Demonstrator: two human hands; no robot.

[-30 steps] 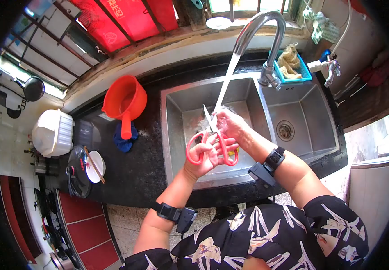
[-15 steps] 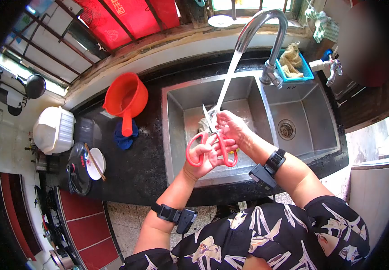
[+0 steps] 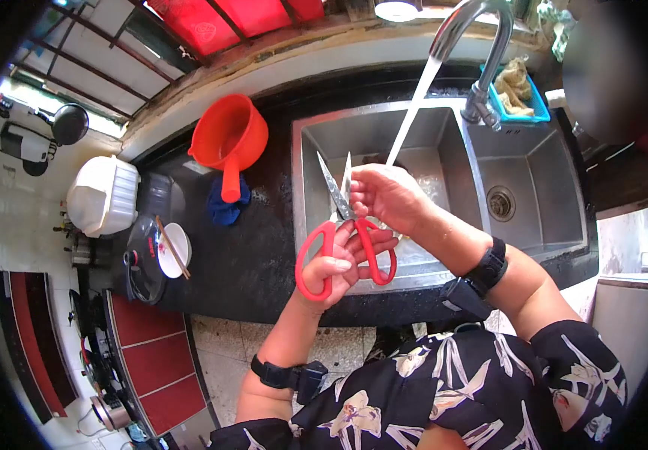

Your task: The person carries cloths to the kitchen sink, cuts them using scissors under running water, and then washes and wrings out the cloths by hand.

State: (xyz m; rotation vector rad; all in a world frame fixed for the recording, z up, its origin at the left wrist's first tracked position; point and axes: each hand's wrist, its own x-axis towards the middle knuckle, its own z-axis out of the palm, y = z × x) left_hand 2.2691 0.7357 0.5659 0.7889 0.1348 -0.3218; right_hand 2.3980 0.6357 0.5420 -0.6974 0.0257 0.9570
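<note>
My left hand (image 3: 333, 274) grips red-handled scissors (image 3: 336, 196), with fingers and thumb through and around the handles. The blades stand apart, pointing up and away from me. My right hand (image 3: 393, 196) is closed, its curled fingertips against the right blade. Water streams from the curved metal faucet (image 3: 465, 26) and drops just behind my right hand into the larger basin of the steel sink (image 3: 448, 187). Something on the bottom of that basin is mostly hidden by my hands.
Left of the sink, a red dipper (image 3: 228, 135) stands by a blue cloth (image 3: 228, 210). Farther left are a white bowl (image 3: 177, 247) with chopsticks and a white plastic container (image 3: 102, 196). A blue basket (image 3: 530, 112) with a tan rag sits behind the smaller basin.
The scissor blades have spread wider. My right hand has moved out of the stream, to the near side of it, with its fingers at the right blade. The view has shifted slightly.
</note>
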